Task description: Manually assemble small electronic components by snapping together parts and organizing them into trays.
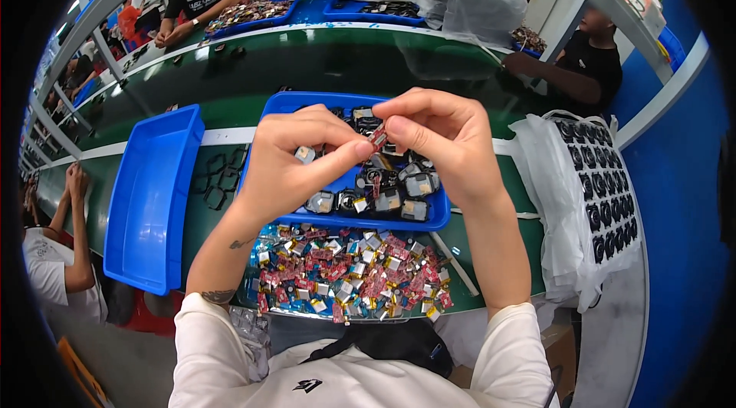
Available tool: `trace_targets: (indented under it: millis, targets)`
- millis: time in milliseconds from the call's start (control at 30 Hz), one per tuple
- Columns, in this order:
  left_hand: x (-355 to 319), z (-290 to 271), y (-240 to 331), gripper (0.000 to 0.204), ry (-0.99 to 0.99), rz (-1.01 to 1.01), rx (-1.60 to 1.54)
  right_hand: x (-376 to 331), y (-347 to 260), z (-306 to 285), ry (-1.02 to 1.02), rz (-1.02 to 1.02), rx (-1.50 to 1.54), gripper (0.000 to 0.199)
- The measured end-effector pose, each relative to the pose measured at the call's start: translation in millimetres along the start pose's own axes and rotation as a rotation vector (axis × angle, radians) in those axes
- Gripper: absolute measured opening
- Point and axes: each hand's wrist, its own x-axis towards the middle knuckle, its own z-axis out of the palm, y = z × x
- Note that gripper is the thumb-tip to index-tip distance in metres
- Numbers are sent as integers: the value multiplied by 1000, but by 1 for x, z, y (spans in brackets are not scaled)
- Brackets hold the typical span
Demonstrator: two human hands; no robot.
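Both hands raised over the middle blue tray [280,105], meeting at a small red circuit piece [379,136]: left hand [287,162] with thumb and forefinger stretched toward it and touching its lower edge, right hand [441,136] closed on its upper end in a narrow fingertip pinch. Held well above the tray, directly over the dark round casings [387,197] lying in it. Easy to lose from such a thin grip; a slip at either pinch would likely send the piece down among the casings, or further toward the body into the heap of red and silver parts [345,274] spread on a shallow clear tray, where picking out the same one again would be hard. Possibly a fine lead or tab on the piece, too small to make out here; if so, a twist between opposing pinches could bend or tear it. Elbows close over the heap, so a careless drop of the forearms might scatter loose parts off the near edge of the green surface [230,86]. To the left, an empty blue tray [149,201] overhanging that edge, liable to tip if bumped. To the right, a white bag of black parts [598,193] draped over the side, well apart from the hands. Other people's hands busy at trays across the surface, nowhere near.
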Motion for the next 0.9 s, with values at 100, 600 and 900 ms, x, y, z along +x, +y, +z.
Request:
trace_targets:
  millis: [100,600,900]
  targets:
    - [6,-3,3,19,-29,58,99,2,6,-5,49,52,37,22]
    - [5,-14,-7,13,-103,156,214,3,8,5,-35,-115,-243,14]
    - [3,-13,-4,10,38,50,358,3,10,-7,-11,-149,-401,7]
